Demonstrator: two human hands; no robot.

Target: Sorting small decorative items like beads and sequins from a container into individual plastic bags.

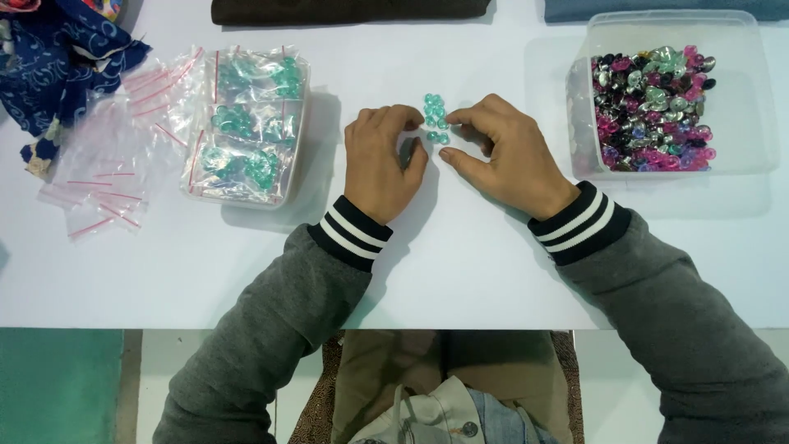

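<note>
A small cluster of teal glass beads (435, 117) lies on the white table (460, 263) between my hands. My left hand (380, 162) rests palm down just left of the beads, fingers curled, fingertips close to them. My right hand (503, 154) sits right of the cluster, index finger and thumb bent toward the beads and touching their edge. Neither hand visibly grips anything. Both arms wear grey sleeves with black-and-white striped cuffs.
A clear box (249, 123) holding bagged teal beads stands at the left, with empty zip bags (111, 164) beside it. A clear tub (674, 90) of mixed coloured beads sits at the right. Blue patterned cloth (49, 66) lies far left; dark fabric (345, 10) lies at the back.
</note>
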